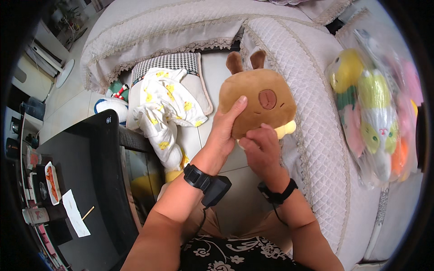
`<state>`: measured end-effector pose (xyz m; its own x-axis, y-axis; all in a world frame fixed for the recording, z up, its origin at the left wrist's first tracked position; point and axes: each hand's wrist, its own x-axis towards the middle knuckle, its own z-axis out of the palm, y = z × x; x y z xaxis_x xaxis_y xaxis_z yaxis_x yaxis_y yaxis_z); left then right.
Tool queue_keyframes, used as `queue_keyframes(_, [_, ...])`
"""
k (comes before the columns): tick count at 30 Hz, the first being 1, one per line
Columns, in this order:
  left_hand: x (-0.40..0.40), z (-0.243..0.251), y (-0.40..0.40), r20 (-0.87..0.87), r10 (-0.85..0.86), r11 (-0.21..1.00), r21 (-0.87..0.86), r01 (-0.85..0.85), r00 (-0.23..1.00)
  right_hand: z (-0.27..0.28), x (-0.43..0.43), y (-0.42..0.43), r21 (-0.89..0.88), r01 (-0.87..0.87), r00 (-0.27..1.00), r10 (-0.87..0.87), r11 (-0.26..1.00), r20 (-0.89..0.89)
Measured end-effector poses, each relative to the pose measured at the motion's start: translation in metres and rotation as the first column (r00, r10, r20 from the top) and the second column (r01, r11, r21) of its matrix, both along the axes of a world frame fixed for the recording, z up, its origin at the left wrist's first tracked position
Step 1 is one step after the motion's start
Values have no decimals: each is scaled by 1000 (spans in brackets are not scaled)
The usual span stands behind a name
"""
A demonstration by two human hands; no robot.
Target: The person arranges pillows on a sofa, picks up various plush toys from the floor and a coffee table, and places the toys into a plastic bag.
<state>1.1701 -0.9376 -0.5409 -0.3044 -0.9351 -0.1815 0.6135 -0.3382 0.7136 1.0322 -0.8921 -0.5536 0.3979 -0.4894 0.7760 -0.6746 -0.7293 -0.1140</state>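
Note:
A brown plush toy (251, 88) is held up in front of me, its stitched face turned upside down. The snout patch lies above two small slit eyes, and two darker brown stubs stick up from the top edge. My left hand (229, 123) grips its left side, thumb pressed across the front. At the lower edge, the curled fingers of my right hand (262, 142) pinch the toy near a pale yellow scalloped part (286, 129). The fingertips behind the toy are hidden.
A houndstooth cushion (166, 61) lies on the floor under a white cloth with yellow prints (169, 91). A bed with a quilted cover (305, 101) borders the right. Bagged plush toys (376, 115) rest there. Left stands a black table (91, 162) with a food tray (52, 183).

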Motion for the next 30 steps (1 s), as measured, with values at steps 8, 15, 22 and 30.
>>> queue_keyframes(8, [20,-7,-6,-129,145,989,49,-140,981,37,-27,-1,182,150,963,-186,972,195])
queue_keyframes(15, [16,-1,-4,-139,6,1000,-21,-9,990,39,-67,-12,586,-404,461,-396,702,794])
queue_keyframes(22, [10,13,2,153,61,998,-5,-60,986,34,-68,-13,609,-546,405,-455,575,793])
queue_keyframes(30, [9,0,-1,103,34,991,-130,-20,994,37,-64,-12,237,480,851,-514,845,110])
